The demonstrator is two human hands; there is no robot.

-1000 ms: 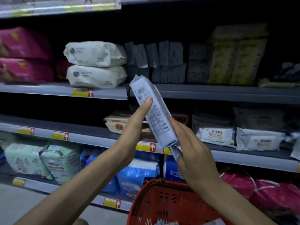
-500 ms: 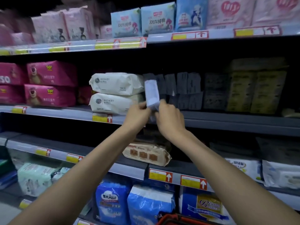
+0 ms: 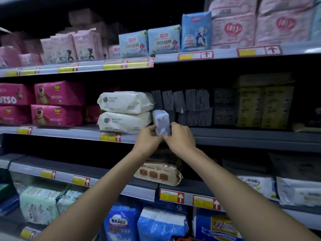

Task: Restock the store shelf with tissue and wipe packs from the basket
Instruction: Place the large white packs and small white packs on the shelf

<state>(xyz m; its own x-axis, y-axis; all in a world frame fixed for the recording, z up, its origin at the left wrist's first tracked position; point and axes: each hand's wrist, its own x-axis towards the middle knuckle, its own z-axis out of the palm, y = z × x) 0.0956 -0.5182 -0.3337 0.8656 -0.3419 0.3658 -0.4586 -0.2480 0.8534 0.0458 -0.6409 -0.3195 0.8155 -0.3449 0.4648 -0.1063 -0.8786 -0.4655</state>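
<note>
A slim pale blue-grey wipe pack (image 3: 161,121) stands upright at the front edge of the middle shelf (image 3: 243,136). My left hand (image 3: 148,139) grips its lower left side and my right hand (image 3: 180,136) grips its lower right side. The pack sits just right of two stacked cream wipe packs (image 3: 124,112) and in front of a row of dark grey packs (image 3: 184,103) of the same shape. The basket is almost out of view; only a sliver of red (image 3: 180,239) shows at the bottom edge.
Pink packs (image 3: 57,103) fill the middle shelf's left; yellowish boxes (image 3: 264,105) stand at its right. The top shelf holds pink and blue packs (image 3: 163,40). Below lie a brown-printed pack (image 3: 158,173), white wipe packs (image 3: 257,185) and blue tissue bags (image 3: 161,225).
Both hands have lifted the pack from chest height up to the middle shelf and moved it in beside the cream packs. My view has tilted up, so the basket has dropped out of sight.
</note>
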